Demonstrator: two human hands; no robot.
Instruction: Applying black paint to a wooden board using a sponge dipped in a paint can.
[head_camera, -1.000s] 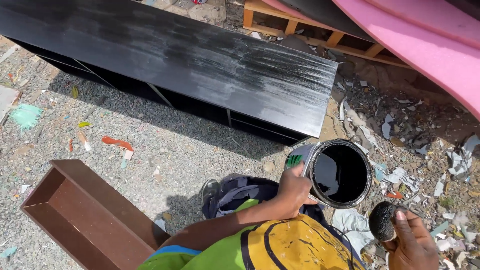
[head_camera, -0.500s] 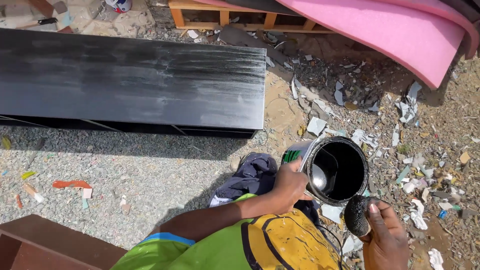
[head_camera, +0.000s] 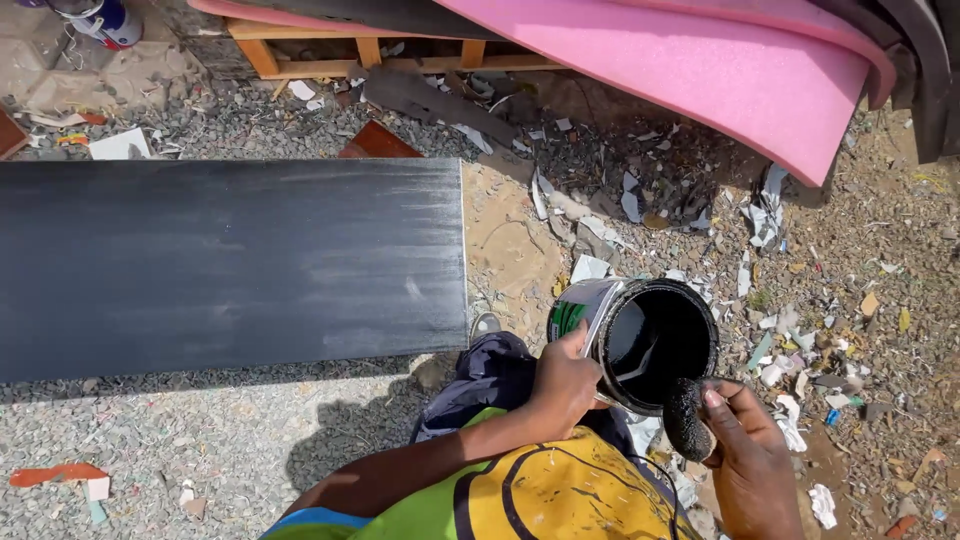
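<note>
My left hand (head_camera: 562, 385) grips the side of an open paint can (head_camera: 640, 340) that is tilted toward me, its inside coated with black paint. My right hand (head_camera: 745, 455) holds a black paint-soaked sponge (head_camera: 687, 418) at the can's lower rim. The can has a green and white label. Under my left arm lies a dark blue cloth (head_camera: 490, 375). To the left stretches a long board painted black (head_camera: 230, 265), its right end close to the can.
Gravel ground strewn with paper and plastic scraps (head_camera: 780, 330). A pink foam sheet (head_camera: 690, 70) rests over a wooden pallet (head_camera: 370, 50) at the top. Another paint can (head_camera: 110, 20) stands top left. An orange scrap (head_camera: 50, 472) lies at bottom left.
The view has swung right and closer, so the black board slid left. My right hand brought the sponge up to the can's rim; my left hand kept its hold.
</note>
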